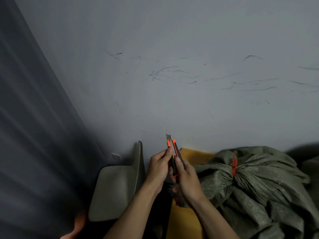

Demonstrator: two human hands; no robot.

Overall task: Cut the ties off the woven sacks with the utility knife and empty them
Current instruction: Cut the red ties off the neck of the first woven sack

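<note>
The sack lies at my right, neck bunched under an orange tie. I hold the knife upright left of it, right hand wrapped round the handle, left hand pinching near the slider; I'd keep the blade short and slice away from fingers.

Grey wall w/ dark scuffs; dark curtain at left; beige chair near wall. Dim light.

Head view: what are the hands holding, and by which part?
Both hold the utility knife, blade up: the right hand grips its lower handle, and the left hand pinches its upper end just below the blade.
</note>
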